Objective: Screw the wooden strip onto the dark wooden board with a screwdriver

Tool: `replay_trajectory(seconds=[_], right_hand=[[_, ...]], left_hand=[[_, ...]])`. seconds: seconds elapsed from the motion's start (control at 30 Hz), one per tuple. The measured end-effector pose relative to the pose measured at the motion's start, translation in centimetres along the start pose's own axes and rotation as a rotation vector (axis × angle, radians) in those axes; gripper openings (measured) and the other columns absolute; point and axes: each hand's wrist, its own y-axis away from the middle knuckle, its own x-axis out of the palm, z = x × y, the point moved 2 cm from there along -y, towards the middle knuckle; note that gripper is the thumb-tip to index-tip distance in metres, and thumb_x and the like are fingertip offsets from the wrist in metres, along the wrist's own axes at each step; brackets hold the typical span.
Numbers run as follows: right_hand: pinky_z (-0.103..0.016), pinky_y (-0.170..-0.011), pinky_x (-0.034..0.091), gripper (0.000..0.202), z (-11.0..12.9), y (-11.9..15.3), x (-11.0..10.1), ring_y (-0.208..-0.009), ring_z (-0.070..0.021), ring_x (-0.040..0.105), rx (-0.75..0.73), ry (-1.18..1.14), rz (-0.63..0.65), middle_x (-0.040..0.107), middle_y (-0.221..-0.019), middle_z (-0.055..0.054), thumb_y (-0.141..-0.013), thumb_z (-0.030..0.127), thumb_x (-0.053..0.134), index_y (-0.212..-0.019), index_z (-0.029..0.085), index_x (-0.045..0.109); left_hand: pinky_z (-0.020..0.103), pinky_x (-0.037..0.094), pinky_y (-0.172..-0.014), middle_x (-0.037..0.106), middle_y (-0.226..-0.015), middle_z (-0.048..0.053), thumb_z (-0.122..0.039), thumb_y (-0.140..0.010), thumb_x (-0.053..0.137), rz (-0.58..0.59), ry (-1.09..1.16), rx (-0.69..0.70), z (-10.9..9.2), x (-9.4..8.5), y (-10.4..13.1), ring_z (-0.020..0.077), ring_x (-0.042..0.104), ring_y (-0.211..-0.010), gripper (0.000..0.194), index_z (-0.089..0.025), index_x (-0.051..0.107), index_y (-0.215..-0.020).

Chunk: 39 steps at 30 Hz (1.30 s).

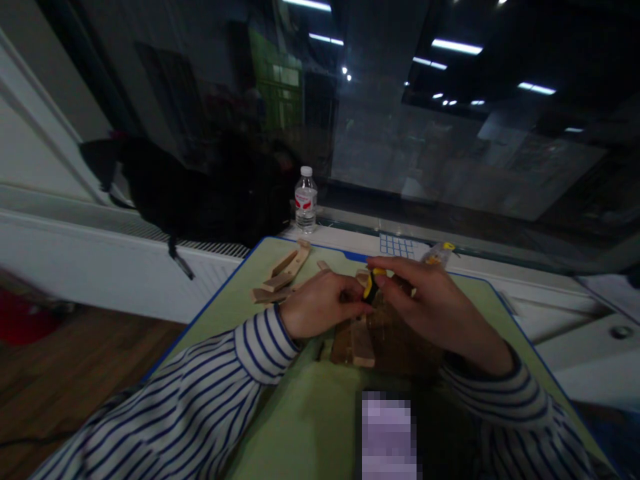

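A short yellow-and-black handle (371, 287), apparently a screwdriver's, stands slightly tilted between my hands above a wooden strip (363, 343). My right hand (435, 307) grips its top between thumb and fingers. From the other side, the thumb and fingertips of my left hand (323, 305) close on its lower part. Its tip is hidden by my fingers. The strip lies lengthwise on a dark brown board (400, 340), and my hands cover its middle. Left of my left hand, several pale wooden pieces (285, 272) lie overlapping on the table.
The green table (290, 413) has a blue edge. A water bottle (306, 200) stands on the windowsill, beside a black bag (200, 193). A clear bag with a yellow part (439, 252) lies behind my right hand. A phone-like object with a blurred-out screen (389, 433) is nearest me.
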Motion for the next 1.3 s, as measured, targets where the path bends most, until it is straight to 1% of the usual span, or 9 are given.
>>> replay_trajectory(seconds=[0.1,0.33,0.47,0.6,0.8,0.9,1.0,1.1,1.3], right_hand=[[-0.030,-0.085,0.050,0.028,-0.10,-0.03,0.11,-0.099,-0.0172,0.066,-0.009,0.007,-0.006,0.071,-0.111,-0.002,-0.091,0.024,0.047,-0.113,0.021,0.064],[-0.032,-0.079,0.051,0.026,-0.18,-0.08,0.31,-0.093,-0.0187,0.067,0.011,0.078,-0.030,0.072,-0.107,-0.004,-0.092,0.030,0.049,-0.109,0.021,0.065],[-0.032,-0.076,0.051,0.025,-0.01,-0.06,0.32,-0.091,-0.0190,0.067,0.023,0.100,-0.028,0.072,-0.106,-0.004,-0.092,0.030,0.049,-0.108,0.021,0.065],[-0.032,-0.077,0.051,0.024,0.02,-0.04,0.36,-0.091,-0.0187,0.067,0.026,0.092,-0.020,0.072,-0.105,-0.004,-0.092,0.030,0.049,-0.108,0.021,0.065],[-0.035,-0.083,0.051,0.026,-0.11,-0.05,0.44,-0.095,-0.0201,0.066,0.005,0.072,-0.016,0.072,-0.105,-0.005,-0.091,0.033,0.050,-0.109,0.021,0.064],[-0.035,-0.087,0.050,0.029,0.00,0.11,0.29,-0.102,-0.0200,0.064,-0.031,0.017,-0.016,0.069,-0.112,-0.006,-0.091,0.032,0.050,-0.115,0.021,0.062],[-0.033,-0.089,0.050,0.032,0.11,0.29,0.12,-0.105,-0.0186,0.064,-0.045,-0.018,-0.008,0.068,-0.118,-0.005,-0.091,0.025,0.048,-0.120,0.021,0.060],[-0.031,-0.089,0.050,0.031,0.10,0.30,0.12,-0.103,-0.0169,0.065,-0.038,-0.024,0.009,0.069,-0.116,-0.003,-0.091,0.023,0.047,-0.118,0.021,0.062],[-0.032,-0.084,0.051,0.027,-0.05,0.02,0.31,-0.098,-0.0179,0.066,0.022,0.028,-0.002,0.071,-0.112,-0.003,-0.091,0.028,0.049,-0.113,0.021,0.065]], left_hand=[[0.024,0.037,-0.063,0.066,-0.073,-0.001,-0.041,-0.084,0.057,0.028,-0.009,0.012,0.20,0.01,-0.01,0.0136,0.059,-0.068,0.026,-0.018,0.069,-0.082],[0.024,0.039,-0.066,0.067,-0.078,0.000,-0.036,-0.089,0.050,0.092,0.007,0.083,0.67,0.16,0.12,0.0140,0.060,-0.072,0.026,-0.019,0.070,-0.092],[0.024,0.040,-0.066,0.067,-0.077,0.000,-0.034,-0.089,0.050,0.102,0.028,0.082,0.51,0.06,0.22,0.0140,0.059,-0.070,0.025,-0.020,0.070,-0.094],[0.025,0.040,-0.066,0.067,-0.075,0.000,-0.036,-0.088,0.052,0.081,0.027,0.069,0.21,-0.13,0.28,0.0142,0.059,-0.069,0.024,-0.019,0.069,-0.089],[0.025,0.040,-0.067,0.067,-0.078,-0.001,-0.042,-0.082,0.060,-0.010,0.002,0.048,-0.06,-0.18,0.14,0.0146,0.060,-0.071,0.025,-0.018,0.067,-0.087],[0.025,0.039,-0.066,0.066,-0.075,-0.001,-0.041,-0.083,0.060,0.003,0.004,0.039,-0.02,-0.10,0.12,0.0140,0.059,-0.069,0.024,-0.018,0.066,-0.082],[0.025,0.038,-0.064,0.066,-0.073,-0.001,-0.042,-0.083,0.060,0.003,-0.016,0.025,0.15,-0.10,0.15,0.0138,0.059,-0.068,0.025,-0.018,0.066,-0.078],[0.024,0.037,-0.062,0.066,-0.073,-0.001,-0.041,-0.083,0.058,0.007,-0.029,0.026,0.32,-0.03,0.17,0.0138,0.059,-0.068,0.024,-0.018,0.067,-0.081],[0.025,0.036,-0.061,0.066,-0.072,0.000,-0.037,-0.085,0.053,0.035,-0.039,0.040,0.18,0.03,0.21,0.0132,0.058,-0.066,0.024,-0.018,0.068,-0.083]])
